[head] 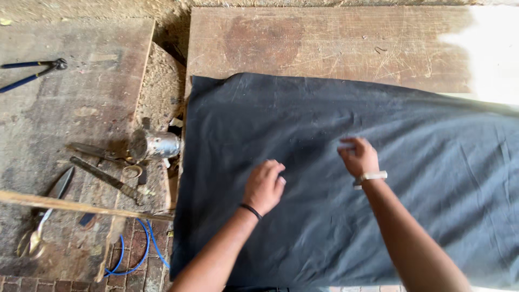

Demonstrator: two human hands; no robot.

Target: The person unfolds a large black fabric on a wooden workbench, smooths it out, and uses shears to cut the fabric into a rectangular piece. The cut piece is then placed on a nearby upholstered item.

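1. Head view: I am watching both hands pressing on the dark cloth [324, 178] lying across the wooden counter [324, 43]. Left hand [264, 186] is curling loosely, gripping nothing; right hand [359, 157] is pinching something pale.
2. Creases are showing; hard pushing could be bunching the cloth.

Worn wooden board [324, 43] under dark cloth [335, 189]

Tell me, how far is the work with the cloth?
Done: the dark cloth lies spread over the wooden board. In hand: the left hand and right hand press on its middle, where creases show. Left: the shears and pincers lie untouched beside it; no cut shows.
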